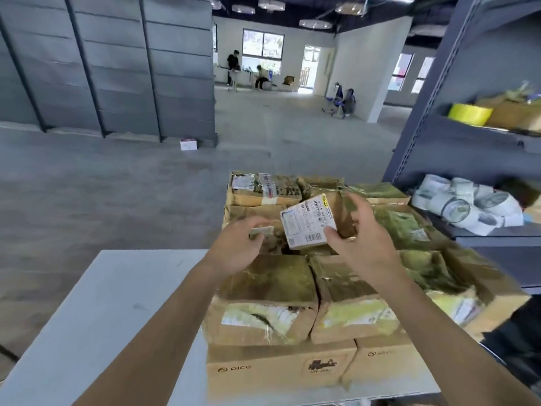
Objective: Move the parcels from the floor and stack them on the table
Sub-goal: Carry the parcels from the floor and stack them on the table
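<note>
Brown cardboard parcels wrapped in shiny tape are being stacked on the pale grey flat table, and the right side of the table is being filled by them. A small square box with a white printed label is being held up over the middle of the pile, tilted. It is being gripped by the right hand, with the thumb on the label side and the fingers curled round the brown side. A little flat packet is being pinched in the left hand, just beside the small box (what it is cannot be told, as it is blurred). Two plain brown boxes with black print are sitting at the bottom of the pile, near the table's front edge. White rolls of tape are being kept on the dark grey metal shelf to the right.
</note>
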Available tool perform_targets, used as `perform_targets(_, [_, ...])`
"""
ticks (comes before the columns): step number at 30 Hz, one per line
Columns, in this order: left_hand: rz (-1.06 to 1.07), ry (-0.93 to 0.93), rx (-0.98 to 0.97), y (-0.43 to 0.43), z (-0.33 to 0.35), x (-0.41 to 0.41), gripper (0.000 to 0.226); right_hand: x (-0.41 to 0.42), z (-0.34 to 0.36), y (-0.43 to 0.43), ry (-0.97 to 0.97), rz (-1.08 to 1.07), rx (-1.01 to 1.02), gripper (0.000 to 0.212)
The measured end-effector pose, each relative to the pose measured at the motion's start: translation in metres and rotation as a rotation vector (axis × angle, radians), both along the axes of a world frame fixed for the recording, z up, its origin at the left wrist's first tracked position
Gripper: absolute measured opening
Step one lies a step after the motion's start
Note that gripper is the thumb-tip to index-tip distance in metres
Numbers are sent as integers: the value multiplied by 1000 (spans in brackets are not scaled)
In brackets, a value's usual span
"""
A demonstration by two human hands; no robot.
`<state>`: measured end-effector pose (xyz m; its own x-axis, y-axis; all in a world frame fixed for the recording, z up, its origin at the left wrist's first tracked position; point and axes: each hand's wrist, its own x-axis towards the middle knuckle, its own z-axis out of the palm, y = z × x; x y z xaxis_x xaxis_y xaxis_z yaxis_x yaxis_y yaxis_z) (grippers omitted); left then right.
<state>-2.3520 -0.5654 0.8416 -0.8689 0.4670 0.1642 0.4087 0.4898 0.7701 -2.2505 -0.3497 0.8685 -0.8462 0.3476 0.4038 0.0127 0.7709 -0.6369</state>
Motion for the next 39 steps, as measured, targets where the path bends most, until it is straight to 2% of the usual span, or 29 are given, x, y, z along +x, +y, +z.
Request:
perform_targets(4, [-149,109,-275,25,-15,-44,34,-48,1,15,-191,-52,59,64])
perform_targets(7, [-254,80,-461,36,-38,-66,39,-74,-5,25,-339,-9,26,59])
perform_targets(13, [-300,22,-603,42,-57,-82,45,-105,-8,44,-442,47,-117,58])
perform_targets(18, [-292,18,-726,49,-54,-83,45,-121,-1,46,-511,72,-117,64])
perform_targets(24, [-265,-45,-666,49,-54,-85,52,-126,1,47,-580,119,58,70])
perform_targets(27, [-261,-68,-653,48,-53,-87,55,-127,2,47,-583,102,160,66])
perform_targets(34, [-250,-46,-657,50,-55,-85,56,-133,8,9,-516,61,641,66])
perform_targets(39, [-256,-87,-648,50,-55,-85,56,-142,8,-11,-544,53,735,68])
